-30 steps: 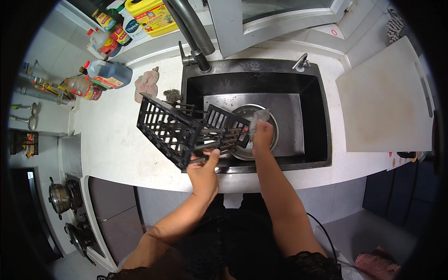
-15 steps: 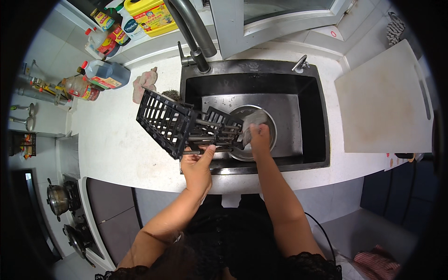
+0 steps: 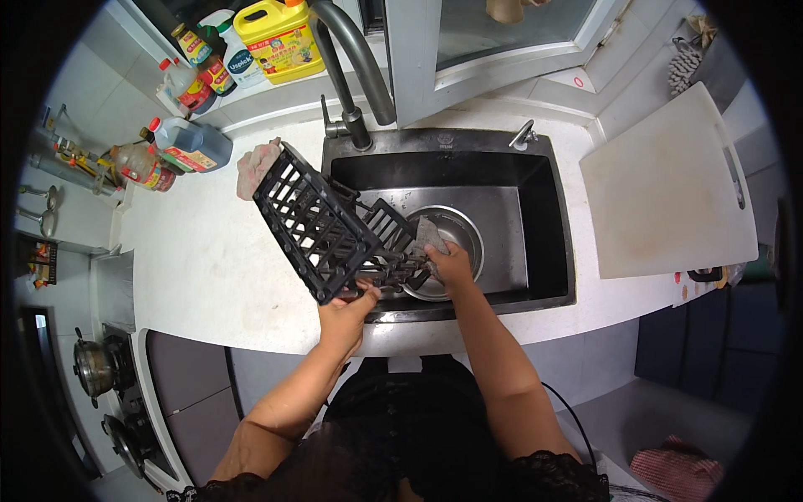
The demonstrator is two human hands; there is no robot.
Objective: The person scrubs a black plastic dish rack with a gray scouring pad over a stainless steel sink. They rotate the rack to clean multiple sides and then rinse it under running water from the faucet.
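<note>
A black slatted plastic rack, with rods between its tiers, hangs tilted over the left rim of the black sink. My left hand grips it from below at its near edge, fingers partly hidden behind it. My right hand pinches a grey cloth, which lies against the rack's right-hand tier. Under the cloth and this tier, a round metal basin rests in the sink. The rack hides the basin's left side.
A dark faucet arches over the sink's back left. Behind the rack, a pinkish rag lies on the white counter. Several bottles and a yellow jug stand at the back left. A white cutting board is at the right.
The rack has turned in my left hand, showing more of its larger tier's slatted face. My right hand and the cloth have moved a little toward me and left. The whole view has shifted slightly.
</note>
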